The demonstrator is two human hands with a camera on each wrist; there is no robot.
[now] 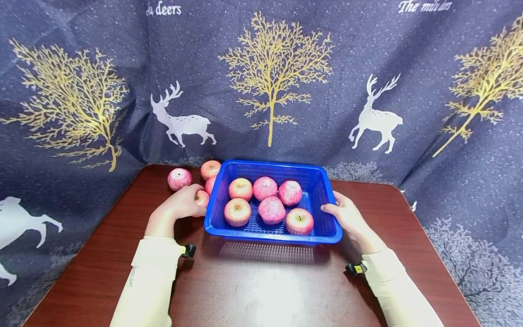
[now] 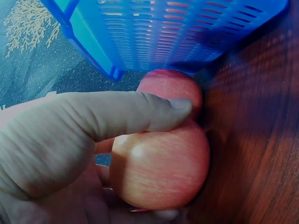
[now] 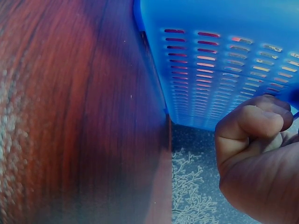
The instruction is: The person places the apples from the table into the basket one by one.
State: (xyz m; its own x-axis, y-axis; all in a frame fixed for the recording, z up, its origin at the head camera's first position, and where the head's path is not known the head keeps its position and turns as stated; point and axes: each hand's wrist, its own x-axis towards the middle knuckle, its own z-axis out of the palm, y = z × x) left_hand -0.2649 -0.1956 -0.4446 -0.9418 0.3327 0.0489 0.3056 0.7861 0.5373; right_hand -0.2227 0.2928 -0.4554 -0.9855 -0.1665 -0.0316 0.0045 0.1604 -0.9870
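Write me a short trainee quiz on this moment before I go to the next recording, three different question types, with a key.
1. Count: how many apples lie inside the blue basket?
2. True or false: every apple in the head view is inside the basket.
3. Match each hand, left hand and right hand, with what it holds: (a) the basket's side; (b) a single apple.

Key:
1. Six.
2. False; some apples are outside, to the basket's left on the table.
3. Left hand with b; right hand with a.
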